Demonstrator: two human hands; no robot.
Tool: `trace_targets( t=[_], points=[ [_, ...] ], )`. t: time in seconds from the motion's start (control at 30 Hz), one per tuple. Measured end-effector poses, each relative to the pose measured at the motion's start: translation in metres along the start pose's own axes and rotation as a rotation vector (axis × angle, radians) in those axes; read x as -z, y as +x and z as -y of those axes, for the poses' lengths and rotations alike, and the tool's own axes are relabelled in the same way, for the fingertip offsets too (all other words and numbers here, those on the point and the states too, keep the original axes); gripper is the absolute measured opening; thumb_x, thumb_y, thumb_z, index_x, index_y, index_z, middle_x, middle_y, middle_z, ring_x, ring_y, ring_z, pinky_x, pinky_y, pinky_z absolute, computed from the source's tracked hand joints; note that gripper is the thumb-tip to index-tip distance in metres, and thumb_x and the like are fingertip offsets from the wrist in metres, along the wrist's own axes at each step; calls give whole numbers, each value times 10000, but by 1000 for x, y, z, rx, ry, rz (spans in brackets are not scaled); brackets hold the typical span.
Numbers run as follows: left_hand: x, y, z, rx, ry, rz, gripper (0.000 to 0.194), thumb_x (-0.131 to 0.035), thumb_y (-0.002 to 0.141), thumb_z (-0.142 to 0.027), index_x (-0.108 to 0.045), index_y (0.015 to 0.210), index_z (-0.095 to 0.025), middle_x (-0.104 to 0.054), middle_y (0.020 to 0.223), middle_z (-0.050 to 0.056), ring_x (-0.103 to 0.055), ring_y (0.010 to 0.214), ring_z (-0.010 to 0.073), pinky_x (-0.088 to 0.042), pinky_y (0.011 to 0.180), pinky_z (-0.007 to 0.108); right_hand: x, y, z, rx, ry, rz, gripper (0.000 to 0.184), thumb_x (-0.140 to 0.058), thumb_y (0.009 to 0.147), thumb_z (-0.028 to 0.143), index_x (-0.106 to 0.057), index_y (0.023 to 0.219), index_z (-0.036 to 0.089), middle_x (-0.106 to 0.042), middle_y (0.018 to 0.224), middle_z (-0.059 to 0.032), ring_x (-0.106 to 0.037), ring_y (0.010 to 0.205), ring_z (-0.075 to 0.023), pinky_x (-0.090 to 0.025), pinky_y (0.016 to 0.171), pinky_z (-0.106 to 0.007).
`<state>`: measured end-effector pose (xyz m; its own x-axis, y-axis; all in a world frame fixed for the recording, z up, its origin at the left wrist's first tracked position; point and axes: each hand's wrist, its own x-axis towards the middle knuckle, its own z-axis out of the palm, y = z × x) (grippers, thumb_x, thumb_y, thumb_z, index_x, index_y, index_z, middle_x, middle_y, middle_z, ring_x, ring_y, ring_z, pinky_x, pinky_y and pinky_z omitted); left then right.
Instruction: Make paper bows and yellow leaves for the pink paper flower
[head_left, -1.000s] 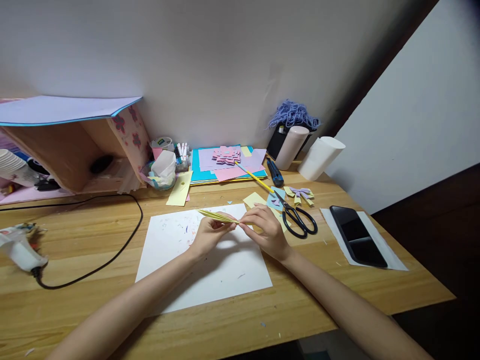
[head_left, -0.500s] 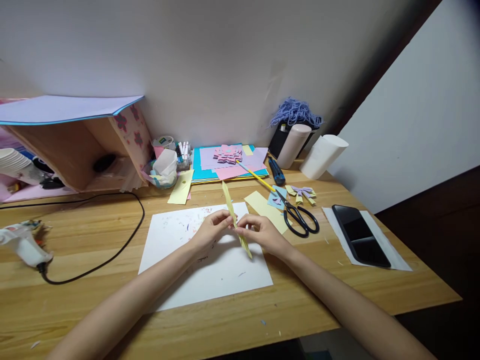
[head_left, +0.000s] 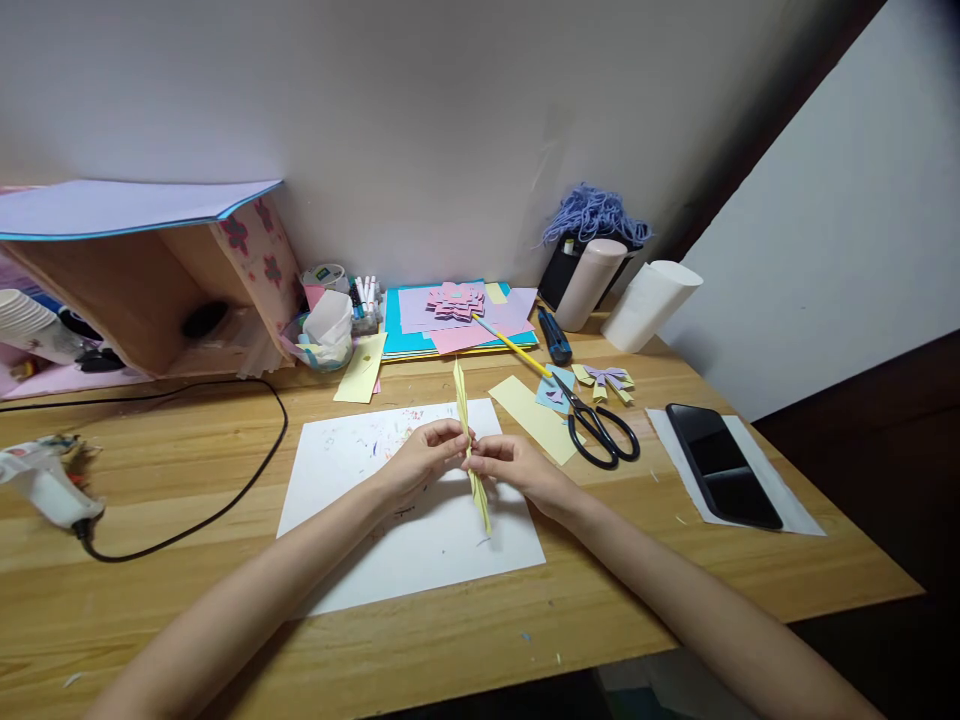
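A yellow pleated paper strip [head_left: 462,395] stands nearly upright over the white sheet [head_left: 337,510], pinched at its middle. My left hand [head_left: 429,455] closes on it from the left, thumb and fingers together. From the right, my right hand [head_left: 517,468] pinches the same spot, its fingertips meeting those of the left. The strip fans slightly at its top and lower ends; its centre is hidden behind the fingers. To the right of my right hand lie black-handled scissors [head_left: 596,425] and a yellow paper piece [head_left: 532,415].
A paper bow [head_left: 606,382], a utility knife [head_left: 553,335] and a pencil [head_left: 514,347] lie behind the scissors. A phone [head_left: 721,465] rests at right. At left are a glue gun [head_left: 49,485] with its cord [head_left: 247,490] and an open box [head_left: 150,280]. Coloured paper [head_left: 409,347] is stacked at the back.
The yellow strip has turned a little, its lower end swinging left so that it stands straighter. Both hands keep their pinch at its middle.
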<state>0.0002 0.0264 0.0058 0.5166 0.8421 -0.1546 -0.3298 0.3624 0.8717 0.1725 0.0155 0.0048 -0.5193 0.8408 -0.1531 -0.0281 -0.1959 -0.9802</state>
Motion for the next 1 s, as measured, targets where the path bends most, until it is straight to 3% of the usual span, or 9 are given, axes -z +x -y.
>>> trace_targets(
  t=[0.17,0.23,0.3,0.37,0.43,0.6,0.87,1.0],
  points=[
    [4,1,-3,44,23,24,226,-684,733,-342,-622,751,-125,-556,642,1,-498,581,76,-397,623,213,5,-2,6,35,-102,38,337,-541,828,438,-671,807,129,-616,680,-29,-554,611,-107,-453,622,-251],
    [7,2,-4,71,3,4,223,-692,729,-329,-626,721,-116,-517,616,-14,-434,541,49,-358,570,178,9,-5,14,171,-284,-4,290,-507,861,387,-676,842,152,-649,766,-50,-587,674,-128,-475,671,-278],
    [9,3,-4,119,-40,-4,218,-711,709,-317,-634,718,-114,-503,622,-20,-395,522,39,-331,536,167,12,-7,21,386,-491,-129,190,-531,857,311,-670,884,186,-656,857,-56,-595,742,-144,-479,710,-298],
    [10,3,-4,187,-92,26,217,-725,692,-310,-639,734,-115,-516,643,-16,-398,522,39,-331,533,171,13,-9,24,573,-628,-240,128,-570,833,255,-651,921,210,-642,875,-47,-581,751,-147,-481,715,-308],
    [10,2,-2,245,-134,84,217,-740,675,-295,-636,723,-111,-532,649,-9,-428,535,43,-342,544,177,12,-10,24,669,-695,-272,159,-603,809,232,-631,965,220,-607,853,-37,-556,730,-143,-484,691,-306],
    [9,0,-1,324,-176,142,228,-761,653,-272,-641,752,-105,-572,678,16,-478,554,54,-369,553,177,8,-11,23,745,-808,-249,174,-626,796,254,-656,968,244,-503,788,-23,-518,751,-156,-476,670,-305],
    [8,0,-3,352,-112,123,190,-717,700,-263,-651,814,-126,-562,624,-9,-467,532,46,-352,542,181,9,-11,20,748,-944,-260,77,-593,816,228,-655,861,216,-517,775,-32,-503,747,-162,-451,675,-304],
    [6,-1,-6,261,-58,116,216,-734,670,-245,-659,848,-149,-583,691,-1,-486,583,60,-367,586,196,7,-12,23,711,-901,-253,63,-584,801,207,-628,846,209,-540,811,-37,-519,791,-171,-450,727,-323]
  ],
)
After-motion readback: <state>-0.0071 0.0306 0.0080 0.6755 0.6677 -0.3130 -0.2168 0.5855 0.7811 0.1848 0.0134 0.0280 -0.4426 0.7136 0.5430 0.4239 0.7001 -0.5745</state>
